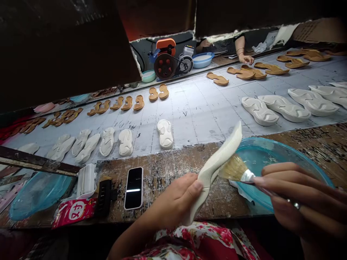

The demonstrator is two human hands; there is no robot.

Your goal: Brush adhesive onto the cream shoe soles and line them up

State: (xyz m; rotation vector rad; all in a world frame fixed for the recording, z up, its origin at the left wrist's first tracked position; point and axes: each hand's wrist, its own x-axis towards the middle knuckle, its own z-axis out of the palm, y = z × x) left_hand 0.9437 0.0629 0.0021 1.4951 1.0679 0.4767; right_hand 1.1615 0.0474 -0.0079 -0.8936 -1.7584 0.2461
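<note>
My left hand grips a white shoe sole by its lower end, tilted up on its edge above the bench. In my right hand is a brush with pale bristles and a metal ferrule, its tip against the sole's side. Just behind the brush sits a blue basin, partly hidden by my right hand. On the pale belt ahead, a white sole lies alone, with several white soles to its left and more white soles to the right.
Brown sandal pieces line the belt's far side. A co-worker's hand is beside them. A phone, black hair clip and red packet lie on the bench. Dark panels hang low overhead.
</note>
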